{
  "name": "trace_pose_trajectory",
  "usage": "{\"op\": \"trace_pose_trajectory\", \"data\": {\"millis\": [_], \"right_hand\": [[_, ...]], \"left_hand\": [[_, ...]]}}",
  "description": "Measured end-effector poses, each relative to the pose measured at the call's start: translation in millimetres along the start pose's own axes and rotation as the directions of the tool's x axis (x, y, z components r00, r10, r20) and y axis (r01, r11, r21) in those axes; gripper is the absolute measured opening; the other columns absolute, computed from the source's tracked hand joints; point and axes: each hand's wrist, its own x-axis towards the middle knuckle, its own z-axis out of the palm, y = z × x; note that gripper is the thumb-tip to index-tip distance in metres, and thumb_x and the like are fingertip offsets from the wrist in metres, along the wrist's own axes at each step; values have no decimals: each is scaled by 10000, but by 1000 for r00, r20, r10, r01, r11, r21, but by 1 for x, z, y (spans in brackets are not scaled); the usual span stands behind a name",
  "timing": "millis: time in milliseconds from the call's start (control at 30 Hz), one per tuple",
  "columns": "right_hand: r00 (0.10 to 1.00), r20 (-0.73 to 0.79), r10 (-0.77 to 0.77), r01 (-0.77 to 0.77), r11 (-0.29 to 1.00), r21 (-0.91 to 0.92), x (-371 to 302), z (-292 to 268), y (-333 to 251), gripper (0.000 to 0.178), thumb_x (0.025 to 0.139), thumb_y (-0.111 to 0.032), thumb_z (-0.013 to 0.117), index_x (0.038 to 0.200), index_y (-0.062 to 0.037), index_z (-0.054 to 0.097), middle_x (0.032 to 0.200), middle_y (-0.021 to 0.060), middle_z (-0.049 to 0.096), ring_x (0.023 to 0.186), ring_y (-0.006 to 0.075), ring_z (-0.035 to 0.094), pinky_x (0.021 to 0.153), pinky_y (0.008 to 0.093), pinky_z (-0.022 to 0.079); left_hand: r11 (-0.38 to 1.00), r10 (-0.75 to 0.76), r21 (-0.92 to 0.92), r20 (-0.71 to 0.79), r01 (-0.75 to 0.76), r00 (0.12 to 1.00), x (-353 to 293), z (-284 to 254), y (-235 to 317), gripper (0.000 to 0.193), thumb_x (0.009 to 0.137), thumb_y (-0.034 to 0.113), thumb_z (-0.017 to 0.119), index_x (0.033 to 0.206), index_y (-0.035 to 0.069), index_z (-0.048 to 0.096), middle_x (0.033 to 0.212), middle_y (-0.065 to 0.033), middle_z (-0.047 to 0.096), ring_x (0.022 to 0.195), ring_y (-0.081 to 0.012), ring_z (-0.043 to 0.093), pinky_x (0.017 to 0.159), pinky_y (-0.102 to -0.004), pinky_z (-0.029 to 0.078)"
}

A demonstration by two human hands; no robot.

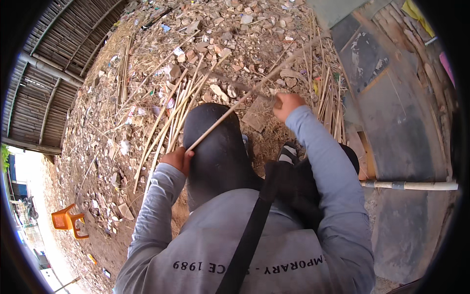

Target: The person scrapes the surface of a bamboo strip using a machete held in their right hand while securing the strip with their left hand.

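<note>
we're pinching a long thin wooden stick point(220, 120) in our left grip point(178, 159), kinda slanting it over our left knee point(210, 113), and clutching some blurry dark tool point(237, 85) in our right grip point(289, 106).

A slatted wall point(63, 29) edged the stony ground point(100, 235), where an orange chair point(59, 220) stood; daylight glared beyond.

Shirt point(210, 235): grey, black lettering point(189, 265). Above shirt: black trousers point(215, 147), pale tan stick point(230, 111), black-and-white striped footwear point(288, 153). Left of shirt: orange chair point(61, 220). Right of shirt: dark grey panel point(404, 127).
</note>
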Motion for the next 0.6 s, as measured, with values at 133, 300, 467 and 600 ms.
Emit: {"op": "trace_pose_trajectory", "data": {"millis": [133,300,467,600], "right_hand": [[999,-4,42,-42,998,-39,9,-1,2,311,714,-260,663,982,-102,653,872,185,661,843,367,634,785,432,511],[990,81,-113,118,991,-64,-5,-12,-29,303,714,-251,661,971,-92,649,854,184,659,847,362,635,776,437,511],[998,28,64,-62,997,-50,11,-13,7,326,721,-269,666,987,-81,646,871,194,657,870,368,636,796,440,512],[985,172,16,3,994,-109,-4,-39,-33,371,731,-269,670,1051,-83,648,970,203,655,939,341,632,858,431,504]], "left_hand": [[1000,-3,-8,23,3,1000,-2,-12,3,380,953,395,458,898,34,565,792,-249,636,802,-456,611,717,-528,474],[998,-39,54,-34,41,999,-6,1,-4,383,954,398,455,909,33,561,786,-242,637,781,-454,614,704,-534,473],[996,-11,89,-28,13,1000,-3,-9,10,372,954,398,457,893,41,542,769,-243,634,755,-444,617,681,-528,478],[996,-22,80,-30,24,999,-8,-5,2,372,953,400,455,899,43,545,774,-241,636,753,-444,617,684,-527,481]]}}
